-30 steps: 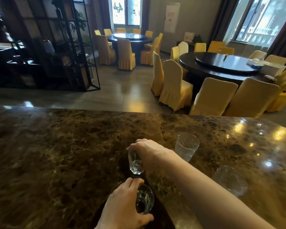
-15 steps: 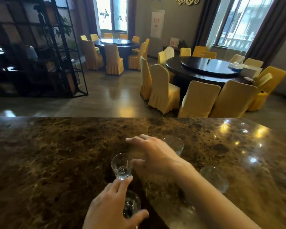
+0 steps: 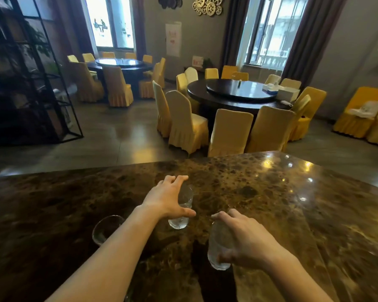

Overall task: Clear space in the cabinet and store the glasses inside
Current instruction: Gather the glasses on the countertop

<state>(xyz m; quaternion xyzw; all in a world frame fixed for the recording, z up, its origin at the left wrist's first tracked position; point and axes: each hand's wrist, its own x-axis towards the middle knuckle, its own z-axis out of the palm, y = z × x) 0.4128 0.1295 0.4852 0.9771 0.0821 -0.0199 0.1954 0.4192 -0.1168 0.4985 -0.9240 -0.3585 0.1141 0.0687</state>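
Three clear glasses are on the brown marble counter (image 3: pixel 260 192). My left hand (image 3: pixel 166 199) reaches forward and cups the far glass (image 3: pixel 181 216), thumb on its near side and fingers spread over its far side. My right hand (image 3: pixel 247 240) grips the near glass (image 3: pixel 216 247) from the right, fingers and thumb wrapped around it. Both of these glasses look blurred. A third glass (image 3: pixel 107 229) stands free to the left of my left forearm. No cabinet is in view.
Beyond the counter's far edge lies a dining room with two round dark tables (image 3: pixel 238 94) ringed by yellow-covered chairs (image 3: pixel 186 123). A black metal shelf unit (image 3: pixel 31 83) stands at the left. The counter's right corner (image 3: pixel 358 182) angles away.
The view has swung up and to the right. My right hand let go of the small glass and now grips another to the right. My left hand left its near glass and reached a farther one.
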